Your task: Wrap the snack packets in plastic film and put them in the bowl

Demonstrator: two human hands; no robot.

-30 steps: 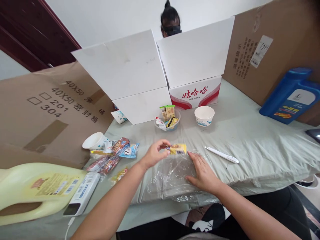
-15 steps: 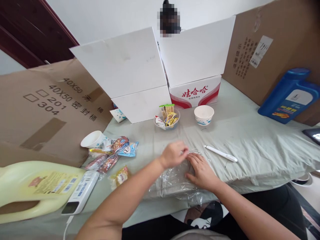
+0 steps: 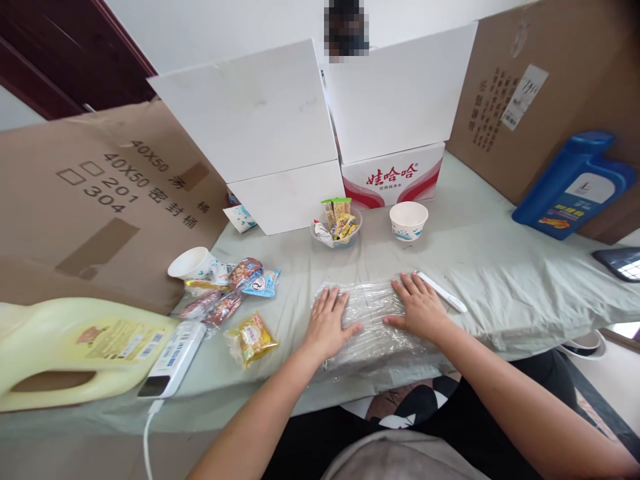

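Note:
A sheet of clear plastic film (image 3: pixel 367 320) lies wrinkled on the pale green cloth near the front edge. On its left side my left hand (image 3: pixel 329 325) rests flat, palm down with fingers spread. My right hand (image 3: pixel 419 307) presses on the right side of the film, fingers also apart. Just beyond the right fingertips lies a slim white pen-like tool (image 3: pixel 443 292). Left of my left hand sits a yellow wrapped snack (image 3: pixel 251 340). Behind the film stand a clear bowl of small snack packets (image 3: pixel 336 230) and a white paper bowl (image 3: pixel 409 221).
On the left are a tipped paper bowl (image 3: pixel 191 264), several snack packets (image 3: pixel 246 273), a white power bank (image 3: pixel 175 360) with a cable, and a pale yellow jug (image 3: pixel 90 347). White boxes (image 3: pixel 280 207) stand behind. A blue bottle (image 3: pixel 570 187) and a phone (image 3: pixel 620 261) are right.
My left hand has come down from above the film and moved left onto it. My right hand has shifted slightly up and right, fingers now spread. The film lies flatter, and the view has shifted slightly.

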